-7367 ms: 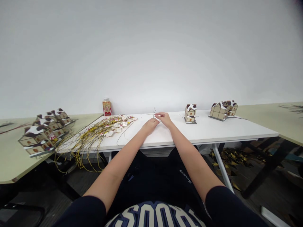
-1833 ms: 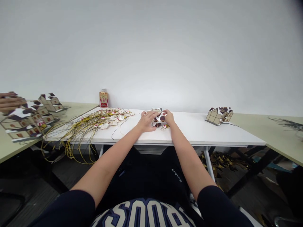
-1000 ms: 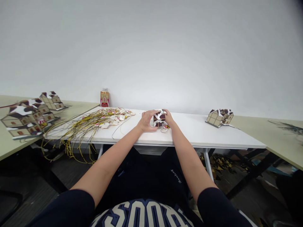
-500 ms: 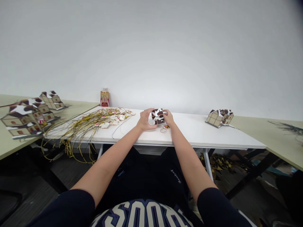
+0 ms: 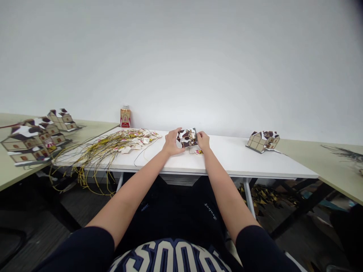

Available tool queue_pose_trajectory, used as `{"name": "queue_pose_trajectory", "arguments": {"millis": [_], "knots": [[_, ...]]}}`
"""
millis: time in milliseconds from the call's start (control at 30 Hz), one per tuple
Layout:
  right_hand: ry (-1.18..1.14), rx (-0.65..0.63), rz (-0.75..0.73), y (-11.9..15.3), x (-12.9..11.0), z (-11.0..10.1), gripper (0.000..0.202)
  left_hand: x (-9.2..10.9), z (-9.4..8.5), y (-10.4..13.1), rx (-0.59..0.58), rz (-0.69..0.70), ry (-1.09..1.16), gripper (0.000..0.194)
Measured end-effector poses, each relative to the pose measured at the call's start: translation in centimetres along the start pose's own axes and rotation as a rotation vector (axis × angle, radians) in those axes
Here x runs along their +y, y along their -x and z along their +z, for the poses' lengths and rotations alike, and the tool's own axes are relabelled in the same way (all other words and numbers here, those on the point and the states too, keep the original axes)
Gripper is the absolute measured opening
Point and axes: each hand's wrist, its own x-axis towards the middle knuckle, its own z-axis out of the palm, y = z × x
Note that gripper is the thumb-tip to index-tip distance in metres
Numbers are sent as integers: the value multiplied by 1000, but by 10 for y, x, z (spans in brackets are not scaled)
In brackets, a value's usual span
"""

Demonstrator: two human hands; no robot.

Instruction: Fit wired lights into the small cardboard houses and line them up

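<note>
Between my hands, above the white table (image 5: 227, 160), a small model house (image 5: 186, 138) is held tilted, its brown-and-white roof and part of its front towards me. My left hand (image 5: 171, 142) grips it from the left, thumb below and fingers above. On the opposite side my right hand (image 5: 203, 141) has its fingers bent in against the house's right edge. Just under the house lies a small red, white and yellow piece (image 5: 199, 152) with a thin wire. The undersides of my fingertips are hidden.
A heap of yellow and black wires (image 5: 99, 151) with small white pieces spreads at the left, some hanging over the edge. Another model house (image 5: 263, 141) stands at the right. Several more houses (image 5: 28, 141) sit on the left table. A red-and-gold box (image 5: 125, 117) stands by the wall.
The house has turned in my hands, so that more of its front shows beside the roof. My left hand has shifted slightly left, and my right fingers have moved along the right edge.
</note>
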Motion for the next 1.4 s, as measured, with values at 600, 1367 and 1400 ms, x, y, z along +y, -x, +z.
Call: {"name": "queue_pose_trajectory", "arguments": {"millis": [600, 1367, 1400], "knots": [[107, -1, -86, 2, -2, 1, 19, -16, 3, 0, -44, -303, -171, 87], [46, -117, -179, 4, -1, 0, 20, -22, 8, -2, -41, -438, -33, 62], [41, -127, -187, 4, -1, 0, 20, -21, 8, -2, -41, -450, -37, 59]]}}
